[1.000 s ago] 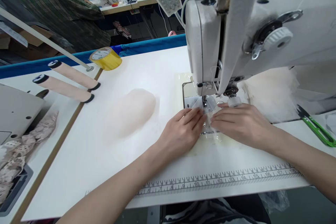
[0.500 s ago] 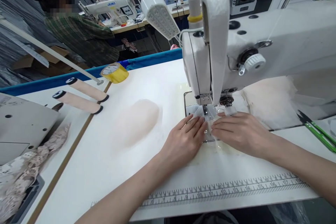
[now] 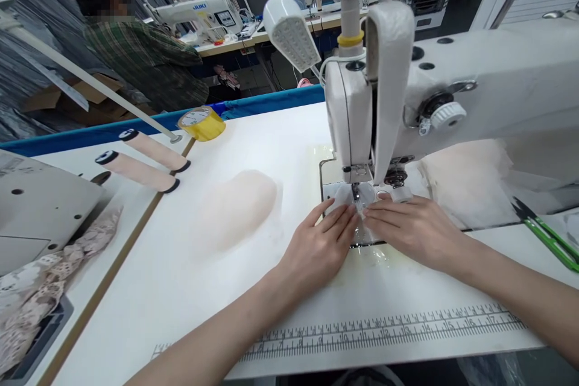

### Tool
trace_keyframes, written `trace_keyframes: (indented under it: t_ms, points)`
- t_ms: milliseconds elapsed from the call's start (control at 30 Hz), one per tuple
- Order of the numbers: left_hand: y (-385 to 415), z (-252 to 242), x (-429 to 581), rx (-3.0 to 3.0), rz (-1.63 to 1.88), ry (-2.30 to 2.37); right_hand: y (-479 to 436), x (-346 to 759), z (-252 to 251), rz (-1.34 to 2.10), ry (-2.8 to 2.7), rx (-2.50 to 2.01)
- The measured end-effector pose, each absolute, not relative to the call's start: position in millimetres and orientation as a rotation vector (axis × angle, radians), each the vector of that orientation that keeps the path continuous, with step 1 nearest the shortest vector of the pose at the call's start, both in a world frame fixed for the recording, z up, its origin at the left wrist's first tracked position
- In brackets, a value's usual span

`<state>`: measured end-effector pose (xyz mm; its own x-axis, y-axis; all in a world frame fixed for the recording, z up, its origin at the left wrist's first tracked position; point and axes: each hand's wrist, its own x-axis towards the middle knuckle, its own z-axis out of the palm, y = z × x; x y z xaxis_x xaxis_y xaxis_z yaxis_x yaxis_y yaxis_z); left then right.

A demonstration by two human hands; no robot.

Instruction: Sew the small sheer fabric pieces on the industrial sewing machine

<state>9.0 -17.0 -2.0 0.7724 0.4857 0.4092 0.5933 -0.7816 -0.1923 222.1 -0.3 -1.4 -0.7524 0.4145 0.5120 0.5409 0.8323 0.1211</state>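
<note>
A white sewing machine (image 3: 348, 114) stands over the table, its needle and presser foot down near a sheer white fabric (image 3: 362, 217). My left hand (image 3: 319, 244) lies palm down just left of the needle, fingertips on the fabric, fingers stretched out. My right hand (image 3: 411, 229) rests flat on the other side, its fingers stretched toward the same fabric below the presser foot. Both hands press on the cloth rather than grip it. The thumb of my right hand is mostly hidden.
Sheer pale pieces (image 3: 239, 211) lie left, more fabric (image 3: 465, 175) behind my right hand. Green snips (image 3: 549, 238) lie far right. Two thread cones (image 3: 138, 172), yellow tape (image 3: 202, 123) and a thin pole stand left. A person (image 3: 140, 54) sits beyond the blue edge.
The whole view has shifted slightly, so the machine appears further right and lower. The sheer fabric between my hands has changed shape a little; both hands stay beside the needle.
</note>
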Motion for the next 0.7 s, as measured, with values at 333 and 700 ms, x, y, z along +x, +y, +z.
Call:
trace_keyframes:
  t_ms: [333,700]
  points:
    - [-5,-8,8,-2.665,-0.540,-0.932,3,220,1,-0.518,-2.537,-0.722]
    - [-29,-2,16,-2.603,-0.504,-1.087,-6,220,-7,-0.519,-2.521,-0.736]
